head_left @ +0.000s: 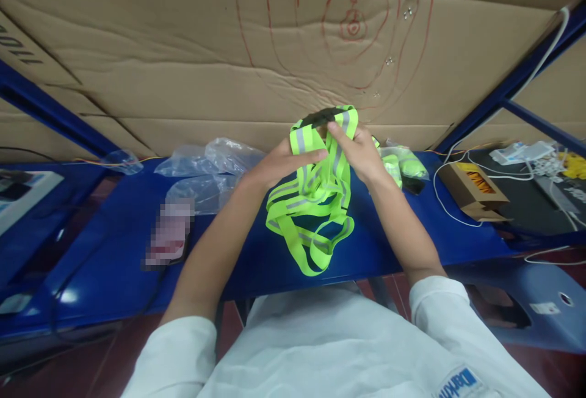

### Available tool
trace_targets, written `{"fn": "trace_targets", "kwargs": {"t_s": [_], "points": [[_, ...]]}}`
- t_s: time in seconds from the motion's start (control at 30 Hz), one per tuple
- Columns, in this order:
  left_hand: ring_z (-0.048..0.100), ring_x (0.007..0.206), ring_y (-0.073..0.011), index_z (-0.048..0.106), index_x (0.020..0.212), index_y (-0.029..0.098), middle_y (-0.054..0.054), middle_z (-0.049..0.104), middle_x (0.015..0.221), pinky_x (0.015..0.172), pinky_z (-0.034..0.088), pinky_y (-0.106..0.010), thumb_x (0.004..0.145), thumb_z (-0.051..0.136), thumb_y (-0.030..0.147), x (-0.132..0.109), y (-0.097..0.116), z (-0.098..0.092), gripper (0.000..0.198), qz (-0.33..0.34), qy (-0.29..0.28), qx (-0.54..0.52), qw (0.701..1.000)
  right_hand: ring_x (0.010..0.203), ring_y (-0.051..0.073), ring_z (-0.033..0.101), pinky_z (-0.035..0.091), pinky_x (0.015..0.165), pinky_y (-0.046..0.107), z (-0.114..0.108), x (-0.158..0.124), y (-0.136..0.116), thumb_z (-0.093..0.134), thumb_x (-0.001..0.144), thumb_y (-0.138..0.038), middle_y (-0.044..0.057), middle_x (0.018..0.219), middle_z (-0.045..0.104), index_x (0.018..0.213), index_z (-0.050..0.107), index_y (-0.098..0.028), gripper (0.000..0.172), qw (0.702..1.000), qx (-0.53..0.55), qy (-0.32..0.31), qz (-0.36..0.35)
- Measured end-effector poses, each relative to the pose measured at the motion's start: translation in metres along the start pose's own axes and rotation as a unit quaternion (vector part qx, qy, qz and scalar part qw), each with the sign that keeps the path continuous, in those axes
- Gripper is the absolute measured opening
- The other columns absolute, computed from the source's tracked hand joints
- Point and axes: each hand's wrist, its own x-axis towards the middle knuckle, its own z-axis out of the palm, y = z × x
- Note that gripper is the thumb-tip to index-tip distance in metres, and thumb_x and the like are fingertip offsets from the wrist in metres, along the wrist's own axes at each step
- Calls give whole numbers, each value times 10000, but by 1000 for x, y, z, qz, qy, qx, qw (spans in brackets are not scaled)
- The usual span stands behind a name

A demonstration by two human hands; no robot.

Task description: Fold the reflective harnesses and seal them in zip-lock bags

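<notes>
A neon yellow reflective vest (293, 206) made of straps with grey stripes hangs between my hands above the blue table. My left hand (279, 163) is closed on its upper left part, thumb lying across a strap. On the other side my right hand (359, 151) grips the upper right straps, thumb and fingers pressed together. A dark patch (320, 117) of the vest shows at the top between the hands. The lower straps droop in loose loops toward the table's front edge. Fingers behind the straps are partly hidden.
Clear plastic bags (206, 172) lie on the blue table (114, 239) at left, near a phone-like blurred item (169, 233). Bagged neon bundles (409, 163) sit behind my right arm. An open cardboard box (473, 190) and white cables stand at right. A cardboard wall (183, 50) closes the back.
</notes>
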Motion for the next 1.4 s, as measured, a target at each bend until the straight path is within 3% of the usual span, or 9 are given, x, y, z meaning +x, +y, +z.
{"fn": "trace_targets", "kwargs": {"t_s": [0.17, 0.3, 0.47, 0.7, 0.83, 1.0, 1.2, 1.3, 1.4], "points": [[630, 1355, -330, 679, 1355, 215, -94, 694, 1424, 1145, 532, -466, 735, 911, 400, 6, -10, 10, 687, 5, 109, 1, 994, 1241, 281, 679, 533, 1119, 468, 0, -1, -8, 598, 930, -745, 49, 1222, 766, 1201, 765, -238, 598, 993, -77, -62, -60], [611, 1379, -319, 711, 1315, 239, -66, 680, 1450, 1173, 504, -465, 732, 910, 380, 3, -9, 4, 631, -1, 62, 39, 997, 1526, 309, 447, 359, 1281, 469, -17, -3, -28, 814, 843, -607, 40, 1600, 535, 1484, 601, -320, 734, 972, -163, -59, -160], [724, 1143, -326, 760, 1198, 191, -90, 774, 1230, 1025, 583, -480, 668, 946, 369, 0, -12, 1, 590, -77, 15, 31, 996, 1218, 305, 690, 468, 1144, 491, -33, -7, -38, 690, 972, -539, 42, 1221, 781, 1196, 795, -298, 345, 951, -222, -164, -136], [760, 841, -272, 765, 1020, 150, -116, 788, 949, 826, 622, -441, 646, 972, 368, -1, -23, 25, 479, -140, -62, -141, 978, 882, 235, 669, 515, 898, 378, -26, -5, -33, 677, 963, -582, 31, 847, 718, 857, 757, -239, 368, 970, -213, -17, -115], [751, 942, -283, 761, 1062, 166, -112, 791, 1061, 901, 614, -446, 577, 1010, 359, -5, -22, 33, 579, -113, -24, -113, 987, 787, 193, 616, 476, 738, 323, -32, -2, -32, 719, 912, -608, 3, 749, 629, 752, 692, -218, 422, 993, -114, -23, -21], [738, 1037, -280, 740, 1162, 182, -97, 783, 1159, 959, 605, -441, 641, 980, 343, -9, -11, 23, 595, -99, -48, -20, 994, 772, 179, 635, 492, 672, 297, -33, 8, -9, 773, 831, -612, 6, 891, 714, 933, 698, -232, 400, 988, 42, -98, 109], [741, 1013, -281, 748, 1132, 185, -92, 786, 1138, 904, 625, -424, 655, 960, 356, -7, -7, 3, 549, -95, -46, 23, 994, 1008, 207, 674, 508, 926, 345, -24, 3, -13, 608, 996, -513, 46, 1065, 746, 1062, 702, -241, 295, 978, -174, -56, -100], [742, 1035, -281, 742, 1178, 196, -84, 785, 1165, 903, 629, -415, 651, 961, 368, -8, -5, -3, 596, -98, -63, 35, 993, 994, 214, 692, 487, 912, 336, -23, -8, -30, 404, 1100, -499, 44, 1043, 765, 1093, 728, -226, 423, 948, -249, -155, -126], [737, 1085, -292, 757, 1167, 204, -73, 790, 1157, 947, 618, -415, 650, 957, 373, -10, -1, -8, 580, -109, -94, 69, 987, 809, 196, 669, 456, 732, 303, -19, -15, -34, 503, 1044, -616, 35, 910, 748, 1052, 706, -197, 465, 917, -299, -241, -106]]}}
